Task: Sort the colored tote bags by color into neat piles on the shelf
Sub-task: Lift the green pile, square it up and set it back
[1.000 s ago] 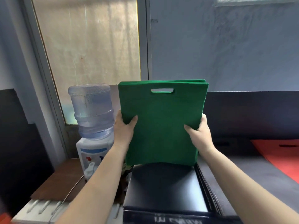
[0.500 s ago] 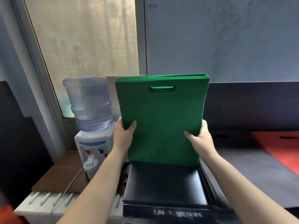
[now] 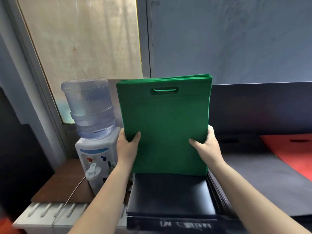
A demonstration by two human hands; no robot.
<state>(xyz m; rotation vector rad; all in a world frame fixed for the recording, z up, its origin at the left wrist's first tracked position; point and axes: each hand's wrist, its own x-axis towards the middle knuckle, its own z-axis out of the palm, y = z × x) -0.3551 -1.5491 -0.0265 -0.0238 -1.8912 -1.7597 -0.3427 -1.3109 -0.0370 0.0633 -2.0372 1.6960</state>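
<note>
A stack of several green tote bags [image 3: 164, 125] stands upright in front of me, handle cutouts at the top, its lower edge resting on a black glossy surface [image 3: 170, 196]. My left hand [image 3: 127, 147] grips the stack's left edge, thumb on the front. My right hand [image 3: 206, 146] grips the right edge in the same way. A red tote bag [image 3: 293, 152] lies flat on the dark shelf [image 3: 253, 169] at the right. Dark bags [image 3: 236, 142] lie flat behind the right hand.
A water dispenser [image 3: 94, 142] with a clear bottle stands just left of the green stack on a brown wooden top [image 3: 57, 184]. A white ridged unit [image 3: 45, 215] sits at the lower left. A window and a grey wall are behind.
The view has tilted slightly; the green stack sits a little lower and is squared up on the black surface. Both hands keep the same grip.
</note>
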